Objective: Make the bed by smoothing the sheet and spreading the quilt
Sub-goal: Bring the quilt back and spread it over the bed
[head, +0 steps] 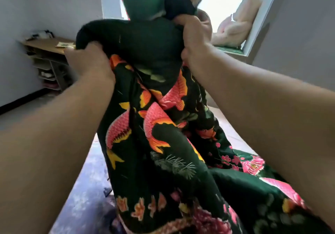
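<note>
A dark green quilt (163,143) printed with pink and orange fish and flowers hangs bunched in front of me, lifted off the bed. My left hand (90,63) grips its upper left fold. Higher up on the right, my right hand (195,40) clutches a gathered part of the same quilt. The cloth trails down to the lower right over the bed. A bluish patterned sheet (85,197) shows below the quilt at the lower left. The quilt's plain dark underside bulges between my two hands.
A low wooden shelf unit (49,60) with shoes stands against the left wall. A bright window (226,2) is ahead, with a pale plush toy (239,25) on its sill. Grey walls close in left and right; bare floor (21,114) lies at the left.
</note>
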